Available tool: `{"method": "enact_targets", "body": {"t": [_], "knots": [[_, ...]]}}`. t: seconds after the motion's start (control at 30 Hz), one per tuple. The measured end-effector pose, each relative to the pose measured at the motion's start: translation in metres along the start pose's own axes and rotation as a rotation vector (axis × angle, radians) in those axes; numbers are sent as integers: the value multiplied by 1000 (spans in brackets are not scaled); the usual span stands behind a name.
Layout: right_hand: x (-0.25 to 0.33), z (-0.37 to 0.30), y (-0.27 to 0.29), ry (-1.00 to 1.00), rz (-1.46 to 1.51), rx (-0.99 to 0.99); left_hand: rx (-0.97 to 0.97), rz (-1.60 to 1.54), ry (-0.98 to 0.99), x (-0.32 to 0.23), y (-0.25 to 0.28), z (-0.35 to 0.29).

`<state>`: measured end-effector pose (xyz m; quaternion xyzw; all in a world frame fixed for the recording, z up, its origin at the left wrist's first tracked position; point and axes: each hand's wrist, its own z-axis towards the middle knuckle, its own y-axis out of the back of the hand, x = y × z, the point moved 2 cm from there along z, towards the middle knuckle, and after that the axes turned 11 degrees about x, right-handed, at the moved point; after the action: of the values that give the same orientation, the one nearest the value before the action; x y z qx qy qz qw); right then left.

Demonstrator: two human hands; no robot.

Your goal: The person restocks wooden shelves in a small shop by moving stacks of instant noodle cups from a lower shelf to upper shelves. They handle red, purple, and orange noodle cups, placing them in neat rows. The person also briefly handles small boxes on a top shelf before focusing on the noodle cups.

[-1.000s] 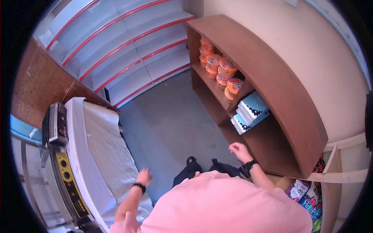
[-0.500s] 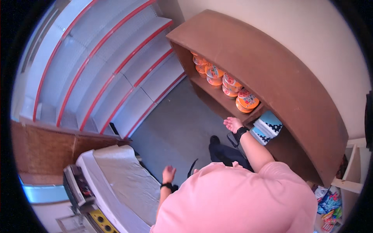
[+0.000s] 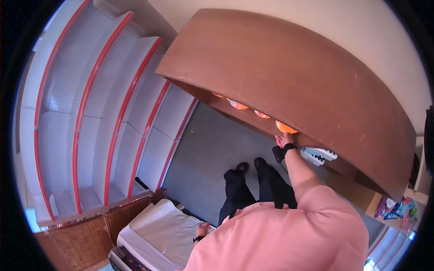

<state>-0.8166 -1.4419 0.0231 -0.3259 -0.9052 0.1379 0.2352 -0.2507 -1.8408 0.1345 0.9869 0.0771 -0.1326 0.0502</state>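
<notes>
My right hand (image 3: 283, 139) reaches to the front of the brown cabinet (image 3: 271, 54), its fingers apart at the near edge of a round orange tub (image 3: 287, 127). The fingertips seem to touch the tub, but no grip around it shows. More round tubs (image 3: 238, 104) with orange and clear parts stand in a row to the left, mostly hidden under the cabinet top. Low at my left side, my left hand (image 3: 203, 229) is loosely curled with nothing visible in it, beside a cloth-covered table (image 3: 162, 226).
Blue-and-white boxes (image 3: 316, 156) sit in the cabinet right of my right hand. White shelving with red edges (image 3: 97, 108) lines the left. Colourful packets (image 3: 400, 208) lie at the far right. Grey floor (image 3: 203, 149) stretches between shelving and cabinet.
My view has turned and come closer over the cabinet, so its top hides more of the tubs. My right hand has gone from palm-up before the shelf to the tub's edge.
</notes>
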Motion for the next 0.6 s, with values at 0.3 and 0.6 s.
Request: {"method": "enact_targets", "body": {"t": [0.3,0.6], "knots": [[-12,8,-4,387,-73,-80,-198,187,-385,-192,78,26],[-17,-2,8,503,73,-138,-204,489,-466,-253,120,36]]}}
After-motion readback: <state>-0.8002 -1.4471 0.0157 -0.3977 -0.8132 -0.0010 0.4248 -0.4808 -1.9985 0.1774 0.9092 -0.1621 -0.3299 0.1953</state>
